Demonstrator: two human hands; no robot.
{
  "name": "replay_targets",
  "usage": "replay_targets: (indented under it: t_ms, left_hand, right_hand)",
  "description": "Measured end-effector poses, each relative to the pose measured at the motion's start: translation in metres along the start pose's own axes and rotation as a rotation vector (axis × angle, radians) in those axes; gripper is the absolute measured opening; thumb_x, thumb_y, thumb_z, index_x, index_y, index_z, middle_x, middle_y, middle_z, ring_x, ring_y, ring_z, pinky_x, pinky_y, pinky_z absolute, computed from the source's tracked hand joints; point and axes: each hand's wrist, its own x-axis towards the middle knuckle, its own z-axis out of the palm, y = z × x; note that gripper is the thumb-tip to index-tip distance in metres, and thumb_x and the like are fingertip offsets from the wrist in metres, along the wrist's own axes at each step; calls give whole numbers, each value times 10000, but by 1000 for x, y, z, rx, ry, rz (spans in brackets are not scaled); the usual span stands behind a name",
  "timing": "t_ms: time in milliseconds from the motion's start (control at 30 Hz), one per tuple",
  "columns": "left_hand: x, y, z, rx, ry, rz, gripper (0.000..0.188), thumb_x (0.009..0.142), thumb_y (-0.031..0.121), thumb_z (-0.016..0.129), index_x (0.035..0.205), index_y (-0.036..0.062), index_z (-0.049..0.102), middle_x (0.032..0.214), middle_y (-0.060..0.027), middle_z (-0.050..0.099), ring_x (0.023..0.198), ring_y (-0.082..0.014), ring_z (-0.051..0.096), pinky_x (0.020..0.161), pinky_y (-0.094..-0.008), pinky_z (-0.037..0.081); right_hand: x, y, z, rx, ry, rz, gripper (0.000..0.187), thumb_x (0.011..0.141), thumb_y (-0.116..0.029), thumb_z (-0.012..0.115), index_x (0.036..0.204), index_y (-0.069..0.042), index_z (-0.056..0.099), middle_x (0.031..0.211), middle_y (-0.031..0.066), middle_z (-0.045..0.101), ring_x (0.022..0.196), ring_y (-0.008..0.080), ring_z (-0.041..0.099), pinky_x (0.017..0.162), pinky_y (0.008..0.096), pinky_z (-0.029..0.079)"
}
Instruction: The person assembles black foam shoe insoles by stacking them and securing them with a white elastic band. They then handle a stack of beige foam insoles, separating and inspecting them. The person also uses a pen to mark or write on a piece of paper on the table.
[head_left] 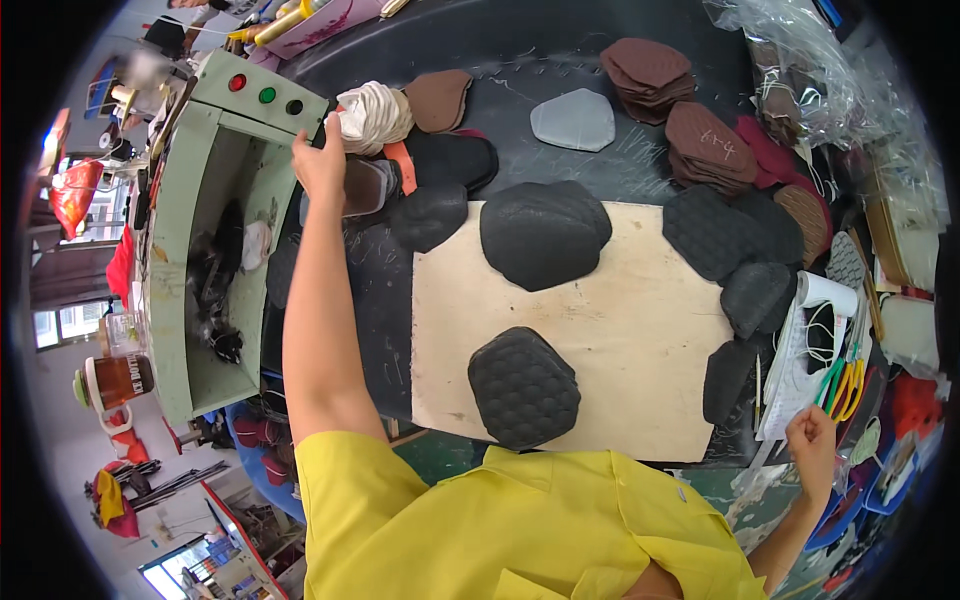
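Note:
My left hand (320, 165) is stretched out to the far left, thumb and fingers apart, between the corner of a pale green metal box (205, 90) and a white bundle of cloth pieces (372, 118). I see nothing held in it. My right hand (811, 440) is at the lower right with its fingers curled in, below yellow-handled scissors (849, 390); what it holds, if anything, is hidden. A black quilted piece (525, 388) lies on the near part of a pale board (630, 330). Stacked black pieces (545, 235) lie across the board's far edge.
Brown quilted stacks (647, 78) and a clear rounded template (573, 120) lie farther back. More black quilted pieces (705, 232) overlap the board's right side. Clear plastic bags (850, 100) crowd the far right. The green box carries red, green and black buttons (267, 95).

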Motion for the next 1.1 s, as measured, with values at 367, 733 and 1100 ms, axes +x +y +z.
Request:
replay_targets:
  t_ms: [367,733,1100]
  left_hand:
    - [2,47,-43,-853,-174,-171,327,791,19,731,1100,-70,675,996,-120,700,821,-156,669,714,-270,546]
    - [-126,173,-106,-1189,-506,-194,271,865,17,648,1116,-83,666,979,-111,691,789,-134,653,679,-251,544]
    - [-182,197,-81,-925,-1059,-182,347,910,40,572,1218,-119,567,1130,-144,647,1000,-192,651,852,-300,534]
  right_hand:
    - [-9,-12,10,136,258,-147,136,939,-96,577,1013,-13,656,764,47,634,648,87,578,596,220,446]
    - [1,-39,53,204,297,-318,133,926,-38,592,1018,30,661,848,76,669,738,113,638,684,234,511]
    - [-17,-3,29,456,297,-296,151,928,-50,577,985,43,683,877,67,676,737,95,634,652,233,513]
